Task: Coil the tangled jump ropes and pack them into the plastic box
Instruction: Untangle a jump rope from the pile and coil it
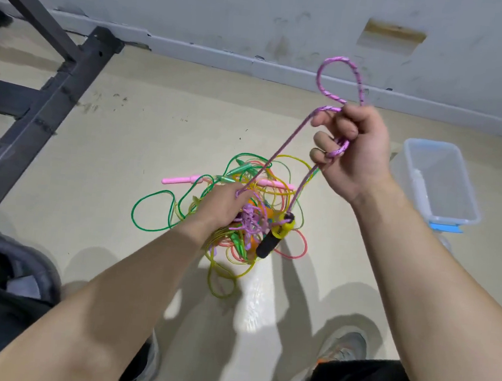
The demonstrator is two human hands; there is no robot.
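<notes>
above the pile [234, 251], hands [224, 203] [353, 150] grip rope [282, 149]

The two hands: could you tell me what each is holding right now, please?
Left hand: grips the bunched purple rope.
Right hand: grips the same rope's loop.

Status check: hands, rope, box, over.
Right hand grips purple rope loops. Left hand holds its knotted bunch. Other ropes tangled on floor. Plastic box open, right.

1. A dark metal frame [38, 105] stands at the left on the beige floor [159, 115].
2. A grey wall [229, 6] runs across the back, with a pale skirting strip [201, 52] at its foot and a brown-edged patch [392, 35] on it.
3. Crumpled grey cloth [9, 266] lies at the lower left.
</notes>
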